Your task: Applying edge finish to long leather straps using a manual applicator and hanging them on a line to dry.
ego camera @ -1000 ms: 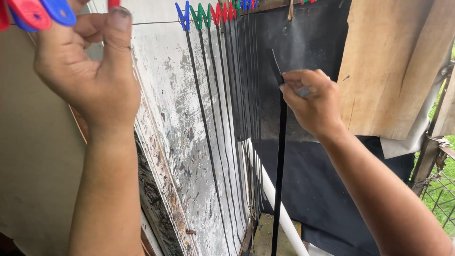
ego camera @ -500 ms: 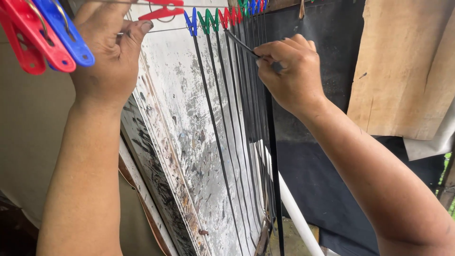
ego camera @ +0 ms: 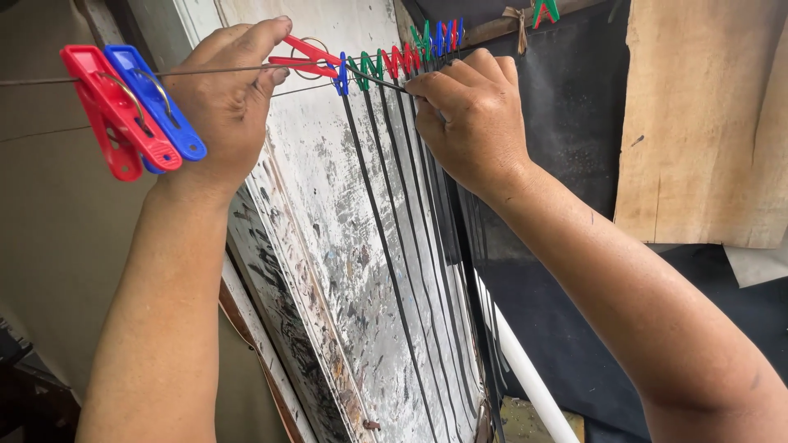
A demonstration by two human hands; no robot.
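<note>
Black thin strips (ego camera: 386, 246) hang from the taut wire line (ego camera: 230, 72), pegged by coloured clips (ego camera: 410, 53). At twelve o'clock, right hand (ego camera: 472, 115) fingers pinch one strip's top end; left hand (ego camera: 226, 98) fingers squeeze a red plastic clothespin (ego camera: 308, 59) at eleven o'clock.

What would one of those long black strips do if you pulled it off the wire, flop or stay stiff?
Probably flop. Each black strip is thin and narrow and hangs straight down from its peg, so it looks limp and light. The small red clothespin in the left hand seems enough to hold one. The right hand pinches one easily.
</note>
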